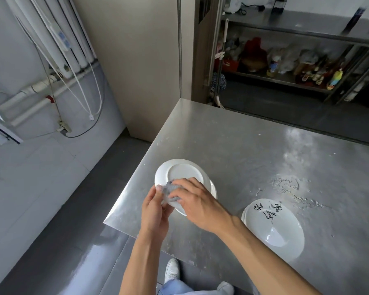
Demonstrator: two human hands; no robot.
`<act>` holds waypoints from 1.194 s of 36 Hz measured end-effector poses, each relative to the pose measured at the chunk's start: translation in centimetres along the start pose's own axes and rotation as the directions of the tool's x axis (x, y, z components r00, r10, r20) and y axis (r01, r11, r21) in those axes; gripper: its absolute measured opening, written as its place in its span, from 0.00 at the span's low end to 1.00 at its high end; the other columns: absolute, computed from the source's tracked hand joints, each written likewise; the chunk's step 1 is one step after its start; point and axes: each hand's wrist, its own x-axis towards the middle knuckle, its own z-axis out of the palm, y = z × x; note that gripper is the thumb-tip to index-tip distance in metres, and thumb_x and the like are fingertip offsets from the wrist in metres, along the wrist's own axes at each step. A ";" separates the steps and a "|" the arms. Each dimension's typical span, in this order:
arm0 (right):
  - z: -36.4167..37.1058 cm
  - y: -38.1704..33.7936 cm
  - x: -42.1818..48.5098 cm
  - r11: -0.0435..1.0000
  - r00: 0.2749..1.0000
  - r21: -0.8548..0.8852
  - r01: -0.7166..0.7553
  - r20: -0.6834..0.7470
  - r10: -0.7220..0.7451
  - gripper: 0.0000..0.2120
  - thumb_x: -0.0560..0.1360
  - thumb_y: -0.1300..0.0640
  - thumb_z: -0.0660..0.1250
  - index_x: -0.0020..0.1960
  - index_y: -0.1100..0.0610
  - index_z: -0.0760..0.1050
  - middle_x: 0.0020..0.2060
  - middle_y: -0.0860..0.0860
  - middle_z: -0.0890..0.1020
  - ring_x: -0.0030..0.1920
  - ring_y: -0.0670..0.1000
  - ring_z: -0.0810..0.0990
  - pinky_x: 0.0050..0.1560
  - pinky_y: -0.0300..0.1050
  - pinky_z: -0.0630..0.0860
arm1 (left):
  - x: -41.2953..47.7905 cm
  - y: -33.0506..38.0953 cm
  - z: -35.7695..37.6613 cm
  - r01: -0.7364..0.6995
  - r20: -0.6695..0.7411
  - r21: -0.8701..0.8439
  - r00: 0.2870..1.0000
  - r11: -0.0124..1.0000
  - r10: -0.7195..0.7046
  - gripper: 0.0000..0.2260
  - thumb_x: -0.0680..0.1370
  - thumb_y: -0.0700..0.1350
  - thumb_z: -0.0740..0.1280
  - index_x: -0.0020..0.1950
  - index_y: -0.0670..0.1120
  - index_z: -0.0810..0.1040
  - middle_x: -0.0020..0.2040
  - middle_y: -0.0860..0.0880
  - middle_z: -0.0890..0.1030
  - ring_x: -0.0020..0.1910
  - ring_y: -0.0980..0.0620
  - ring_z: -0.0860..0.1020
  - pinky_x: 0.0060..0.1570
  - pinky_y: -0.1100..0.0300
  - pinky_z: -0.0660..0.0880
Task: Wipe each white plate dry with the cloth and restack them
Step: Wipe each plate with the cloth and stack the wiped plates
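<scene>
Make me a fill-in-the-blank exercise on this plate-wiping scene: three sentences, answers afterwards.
1. The left hand grips the held plate, which shows the camera its ____.
2. The cloth under the right hand is ____ in colour.
3. The resting plates on the steel table bear ____ writing.

Missing words: underside; grey; black.

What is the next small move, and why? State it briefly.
Probably sweep the crumpled grey cloth across the far half of the upturned white ceramic plate. The right hand holds the cloth only at the near rim, the left hand grips that rim, and the base beyond lies uncovered.
</scene>
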 end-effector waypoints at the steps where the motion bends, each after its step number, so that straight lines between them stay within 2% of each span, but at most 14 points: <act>1: 0.1 0.2 -0.4 1.000 1.000 -0.022 0.009 0.008 -0.008 0.11 0.79 0.63 0.66 0.59 0.54 0.79 0.66 0.49 0.74 0.60 0.54 0.73 0.64 0.49 0.72 | 0.1 0.0 -0.2 -0.008 -0.008 -0.007 1.000 1.000 0.008 0.14 0.88 0.44 0.60 0.49 0.46 0.83 0.50 0.41 0.84 0.43 0.50 0.83 0.43 0.60 0.82; 7: 0.3 1.5 -2.3 0.993 0.991 -0.040 -0.113 -0.079 0.109 0.09 0.78 0.62 0.66 0.55 0.55 0.81 0.61 0.52 0.77 0.58 0.55 0.75 0.60 0.47 0.74 | 0.4 0.0 -0.7 -0.003 -0.111 -0.021 0.994 1.000 0.001 0.15 0.88 0.47 0.59 0.65 0.41 0.81 0.58 0.42 0.86 0.51 0.48 0.85 0.51 0.56 0.85; 10: 0.3 2.3 -3.6 0.962 0.950 -0.019 -0.274 -0.165 0.267 0.05 0.74 0.60 0.65 0.48 0.57 0.79 0.54 0.50 0.77 0.46 0.53 0.77 0.45 0.47 0.77 | 0.5 0.2 -0.8 0.001 -0.176 -0.045 0.984 0.999 -0.008 0.13 0.88 0.46 0.61 0.64 0.43 0.82 0.57 0.46 0.85 0.49 0.52 0.85 0.48 0.59 0.83; 14: 0.0 2.9 -5.0 0.914 0.890 -0.081 -0.396 -0.279 0.361 0.12 0.71 0.45 0.67 0.38 0.54 0.73 0.43 0.45 0.74 0.36 0.50 0.74 0.31 0.42 0.67 | 0.5 0.7 -0.9 0.001 -0.206 -0.103 0.978 0.995 -0.022 0.11 0.87 0.44 0.62 0.63 0.43 0.82 0.54 0.48 0.87 0.48 0.54 0.87 0.45 0.62 0.83; 17: 0.1 2.6 -5.0 0.910 0.908 -0.189 -0.368 -0.285 0.308 0.19 0.68 0.38 0.73 0.45 0.51 0.75 0.44 0.45 0.73 0.35 0.50 0.77 0.28 0.42 0.70 | 0.5 0.8 -0.6 0.008 -0.211 -0.107 0.977 0.994 -0.031 0.11 0.86 0.42 0.63 0.65 0.39 0.80 0.55 0.46 0.86 0.49 0.51 0.87 0.46 0.60 0.83; 20: 0.1 2.2 -4.2 0.909 0.933 -0.263 -0.324 -0.247 0.261 0.24 0.68 0.40 0.74 0.60 0.47 0.74 0.50 0.45 0.73 0.38 0.48 0.79 0.25 0.44 0.73 | 0.5 0.5 0.2 0.042 -0.188 -0.048 0.981 0.998 -0.050 0.12 0.86 0.41 0.63 0.64 0.34 0.78 0.55 0.40 0.85 0.51 0.46 0.86 0.46 0.58 0.83; 22: 0.2 1.9 -3.6 0.911 0.943 -0.273 -0.308 -0.218 0.253 0.24 0.69 0.45 0.73 0.63 0.46 0.74 0.51 0.45 0.74 0.42 0.47 0.81 0.25 0.45 0.75 | 0.4 0.3 0.8 0.053 -0.170 0.000 0.984 0.999 -0.053 0.12 0.86 0.40 0.63 0.63 0.32 0.77 0.54 0.36 0.85 0.51 0.43 0.85 0.45 0.57 0.84; 25: 0.1 1.7 -3.2 0.904 0.944 -0.301 -0.304 -0.224 0.243 0.19 0.68 0.52 0.70 0.59 0.49 0.77 0.51 0.47 0.76 0.43 0.50 0.81 0.25 0.47 0.75 | 0.4 0.2 1.5 0.051 -0.116 0.024 0.992 0.998 -0.048 0.12 0.85 0.39 0.63 0.63 0.32 0.79 0.56 0.33 0.85 0.51 0.41 0.85 0.48 0.55 0.83; 30: -0.8 2.1 -3.4 0.886 0.911 -0.308 -0.346 -0.336 0.239 0.12 0.66 0.62 0.73 0.48 0.53 0.80 0.40 0.48 0.79 0.38 0.53 0.79 0.25 0.47 0.73 | 0.7 0.4 2.3 0.059 -0.043 -0.015 0.997 0.998 -0.059 0.16 0.84 0.44 0.69 0.61 0.31 0.79 0.44 0.39 0.82 0.45 0.48 0.86 0.46 0.62 0.83; 33: -1.4 2.5 -3.4 0.874 0.860 -0.204 -0.440 -0.376 0.346 0.07 0.70 0.61 0.75 0.45 0.53 0.80 0.37 0.48 0.79 0.36 0.56 0.79 0.27 0.48 0.73 | 0.6 0.0 2.4 0.052 -0.036 -0.024 0.998 0.998 -0.053 0.11 0.83 0.45 0.70 0.58 0.38 0.81 0.51 0.44 0.87 0.54 0.46 0.87 0.45 0.62 0.83; 35: -1.7 2.6 -3.7 0.862 0.805 -0.089 -0.500 -0.414 0.424 0.02 0.76 0.58 0.72 0.45 0.54 0.80 0.37 0.48 0.79 0.36 0.57 0.78 0.30 0.48 0.73 | 0.6 -0.3 2.1 0.031 -0.073 0.044 0.997 0.999 -0.027 0.09 0.83 0.46 0.71 0.58 0.41 0.83 0.53 0.45 0.87 0.53 0.49 0.87 0.44 0.61 0.83; 38: -1.7 3.2 -3.9 0.815 0.725 0.058 -0.577 -0.424 0.543 0.10 0.79 0.54 0.70 0.41 0.56 0.76 0.33 0.51 0.77 0.35 0.59 0.73 0.33 0.50 0.69 | 1.0 -1.0 1.4 -0.012 -0.201 0.209 0.978 0.978 0.055 0.08 0.82 0.43 0.71 0.61 0.45 0.81 0.55 0.43 0.84 0.46 0.53 0.85 0.44 0.61 0.82; 41: -1.9 4.2 -3.7 0.726 0.643 0.206 -0.656 -0.351 0.681 0.18 0.79 0.52 0.67 0.36 0.59 0.66 0.27 0.50 0.65 0.33 0.59 0.65 0.32 0.51 0.65 | 1.1 -1.7 0.8 -0.019 -0.253 0.379 0.960 0.925 0.124 0.17 0.82 0.42 0.70 0.69 0.50 0.75 0.60 0.45 0.81 0.55 0.50 0.81 0.53 0.56 0.76; 43: -2.0 4.9 -3.7 0.663 0.589 0.345 -0.665 -0.303 0.749 0.21 0.79 0.53 0.67 0.35 0.60 0.60 0.27 0.48 0.61 0.32 0.53 0.59 0.32 0.49 0.59 | 1.1 -1.9 0.5 0.015 -0.220 0.395 0.972 0.919 0.079 0.19 0.83 0.43 0.68 0.73 0.53 0.73 0.61 0.48 0.81 0.60 0.49 0.80 0.57 0.53 0.75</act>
